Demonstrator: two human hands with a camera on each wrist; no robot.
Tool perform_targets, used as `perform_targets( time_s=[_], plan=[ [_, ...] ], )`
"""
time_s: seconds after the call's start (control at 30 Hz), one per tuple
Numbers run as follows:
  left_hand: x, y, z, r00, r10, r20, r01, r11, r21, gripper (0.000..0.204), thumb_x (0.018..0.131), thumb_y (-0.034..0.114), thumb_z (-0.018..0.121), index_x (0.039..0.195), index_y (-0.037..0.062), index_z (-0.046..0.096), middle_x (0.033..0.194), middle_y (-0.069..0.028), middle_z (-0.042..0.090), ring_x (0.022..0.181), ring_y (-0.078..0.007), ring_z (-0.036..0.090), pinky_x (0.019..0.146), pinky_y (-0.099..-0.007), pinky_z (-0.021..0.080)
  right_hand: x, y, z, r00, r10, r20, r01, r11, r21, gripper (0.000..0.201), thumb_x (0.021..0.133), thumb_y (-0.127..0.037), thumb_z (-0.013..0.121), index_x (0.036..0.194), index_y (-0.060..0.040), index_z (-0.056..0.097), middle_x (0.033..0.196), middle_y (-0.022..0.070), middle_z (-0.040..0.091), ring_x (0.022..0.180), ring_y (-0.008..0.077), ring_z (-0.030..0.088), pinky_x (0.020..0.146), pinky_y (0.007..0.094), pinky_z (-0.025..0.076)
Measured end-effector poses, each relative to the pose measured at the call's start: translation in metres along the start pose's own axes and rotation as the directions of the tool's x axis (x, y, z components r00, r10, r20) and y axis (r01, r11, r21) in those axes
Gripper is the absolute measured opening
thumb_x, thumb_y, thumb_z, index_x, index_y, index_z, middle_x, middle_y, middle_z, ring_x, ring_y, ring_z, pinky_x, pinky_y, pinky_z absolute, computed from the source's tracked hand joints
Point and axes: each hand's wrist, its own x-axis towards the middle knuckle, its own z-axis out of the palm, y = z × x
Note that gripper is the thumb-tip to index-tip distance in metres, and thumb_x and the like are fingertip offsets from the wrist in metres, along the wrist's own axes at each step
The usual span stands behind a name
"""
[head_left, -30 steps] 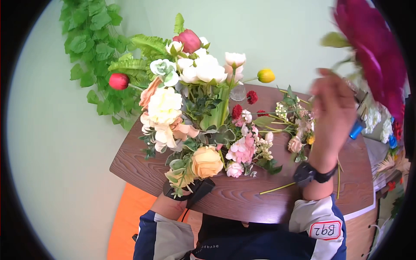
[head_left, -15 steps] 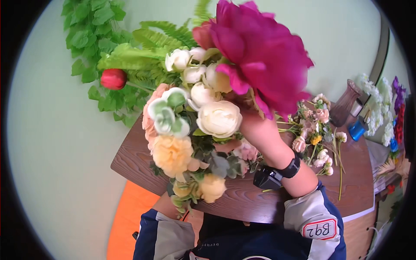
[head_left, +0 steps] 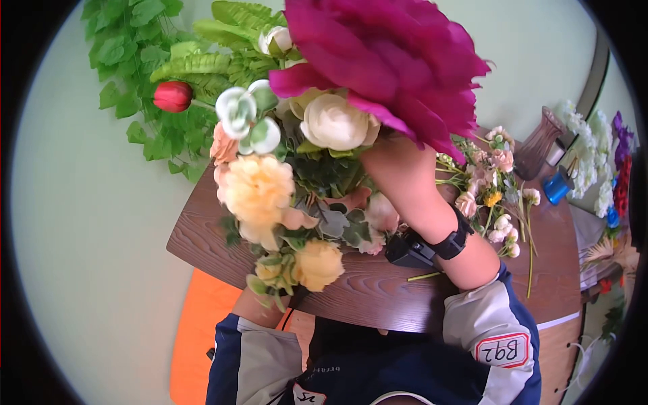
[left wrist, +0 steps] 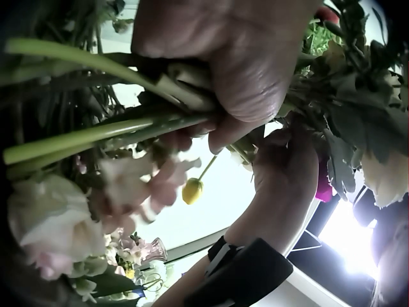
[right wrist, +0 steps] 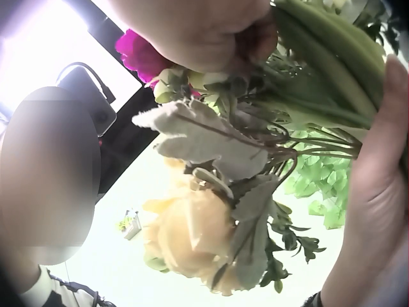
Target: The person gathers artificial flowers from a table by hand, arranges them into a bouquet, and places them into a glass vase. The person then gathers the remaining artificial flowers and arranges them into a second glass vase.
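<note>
A large magenta peony covers the upper right of a mixed bouquet in the head view. Just under its petals is my right hand, fingers curled around its stem, which the hand hides. White ranunculus, cream and peach blooms, a red tulip and fern fronds make up the bouquet. My left hand grips the gathered green stems from below; blooms hide it in the head view. In the right wrist view, my right fingers are curled among the stems above the left hand.
Loose pink and white flowers lie on the brown table at right, near a ribbed glass vase and a blue spool. A cut stem lies near the front edge. Green vines hang on the wall.
My right hand has brought the magenta peony leftward from the far right into the bouquet. The bouquet has tilted toward me, and its blooms have shifted slightly.
</note>
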Motion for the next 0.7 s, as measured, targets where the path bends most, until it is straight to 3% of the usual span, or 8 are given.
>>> perform_targets(
  time_s=[0.17, 0.23, 0.27, 0.37, 0.4, 0.57, 0.63, 0.7],
  plan=[
    [0.0, 0.002, -0.006, 1.0, 0.01, 0.004, -0.01, 1.0, 0.005, 0.038, 0.078, 0.033, 0.056, 0.103, 0.0063, 0.045, 0.077, -0.0036, 0.05, 0.049, -0.0072, 0.042, 0.037, -0.0217, 0.029, 0.006, -0.003, 0.001, 0.999, -0.042, -0.009, 0.043, 0.994, 0.098, 0.02, 0.073, -0.009, 0.062, 0.093, -0.0039, 0.062, 0.086, 0.01, 0.063, 0.078, 0.0279, 0.06, 0.069, 0.0342, 0.047],
    [-0.002, 0.001, -0.006, 1.0, 0.019, 0.005, -0.02, 1.0, 0.005, 0.037, 0.079, 0.031, 0.057, 0.104, 0.0065, 0.045, 0.078, -0.0038, 0.051, 0.049, -0.0072, 0.043, 0.037, -0.0219, 0.029, 0.002, -0.003, 0.005, 0.961, -0.277, 0.019, 0.272, 0.923, -0.273, 0.033, 0.063, 0.003, 0.058, 0.094, -0.0072, 0.067, 0.085, 0.0076, 0.066, 0.077, 0.0213, 0.063, 0.071, 0.029, 0.048],
    [-0.008, -0.002, -0.003, 1.0, 0.024, 0.005, -0.024, 1.0, 0.006, 0.037, 0.079, 0.03, 0.058, 0.104, 0.0065, 0.045, 0.078, -0.0039, 0.051, 0.049, -0.0072, 0.043, 0.037, -0.022, 0.029, 0.001, -0.003, 0.011, 0.923, -0.384, -0.02, 0.329, 0.817, -0.473, 0.032, 0.061, 0.0, 0.06, 0.089, -0.0115, 0.068, 0.079, 0.0061, 0.065, 0.074, 0.024, 0.061, 0.066, 0.0302, 0.047],
    [-0.03, -0.014, 0.01, 1.0, 0.031, 0.003, -0.031, 0.999, 0.011, 0.036, 0.079, 0.027, 0.059, 0.105, 0.0068, 0.045, 0.079, -0.0042, 0.052, 0.049, -0.0073, 0.043, 0.036, -0.0224, 0.029, 0.002, -0.004, 0.015, 0.952, -0.308, 0.001, 0.295, 0.911, -0.29, 0.015, 0.064, -0.008, 0.06, 0.079, -0.0101, 0.063, 0.07, 0.0061, 0.059, 0.058, 0.027, 0.057, 0.049, 0.0345, 0.044],
    [-0.03, -0.013, 0.009, 0.999, 0.032, 0.002, -0.032, 0.999, 0.012, 0.036, 0.079, 0.026, 0.06, 0.105, 0.0069, 0.045, 0.08, -0.0043, 0.052, 0.049, -0.0073, 0.043, 0.036, -0.0225, 0.029, 0.004, -0.009, 0.01, 0.907, -0.414, 0.081, 0.408, 0.812, -0.417, 0.014, 0.063, -0.009, 0.059, 0.076, -0.0079, 0.062, 0.064, 0.0054, 0.057, 0.053, 0.0242, 0.056, 0.045, 0.0342, 0.044],
    [-0.018, -0.007, 0.002, 1.0, 0.016, -0.017, -0.015, 0.999, 0.031, 0.035, 0.08, 0.022, 0.062, 0.107, 0.0074, 0.045, 0.082, -0.0047, 0.054, 0.049, -0.0074, 0.044, 0.036, -0.0231, 0.029, 0.001, -0.007, 0.017, 0.93, -0.329, 0.166, 0.368, 0.828, -0.423, 0.018, 0.063, -0.004, 0.06, 0.081, -0.0054, 0.063, 0.06, 0.0075, 0.053, 0.052, 0.0256, 0.055, 0.045, 0.0354, 0.042],
    [0.001, -0.004, 0.002, 1.0, 0.02, -0.019, -0.019, 0.999, 0.037, 0.035, 0.08, 0.02, 0.063, 0.108, 0.0076, 0.045, 0.083, -0.0049, 0.054, 0.05, -0.0074, 0.044, 0.035, -0.0233, 0.029, -0.002, -0.007, 0.015, 0.889, -0.331, 0.315, 0.447, 0.777, -0.444, 0.023, 0.064, -0.006, 0.06, 0.087, -0.0055, 0.061, 0.064, 0.0073, 0.055, 0.053, 0.0264, 0.055, 0.045, 0.0351, 0.043],
    [-0.001, -0.009, -0.001, 1.0, 0.024, 0.011, -0.024, 0.999, 0.032, 0.031, 0.081, 0.02, 0.061, 0.106, 0.0071, 0.046, 0.082, -0.0039, 0.054, 0.053, -0.007, 0.045, 0.039, -0.0217, 0.03, -0.011, -0.008, 0.016, 0.893, -0.354, 0.278, 0.441, 0.814, -0.378, 0.025, 0.063, -0.006, 0.06, 0.088, -0.0052, 0.061, 0.067, 0.0073, 0.056, 0.055, 0.0277, 0.055, 0.048, 0.0359, 0.044]
  ],
)
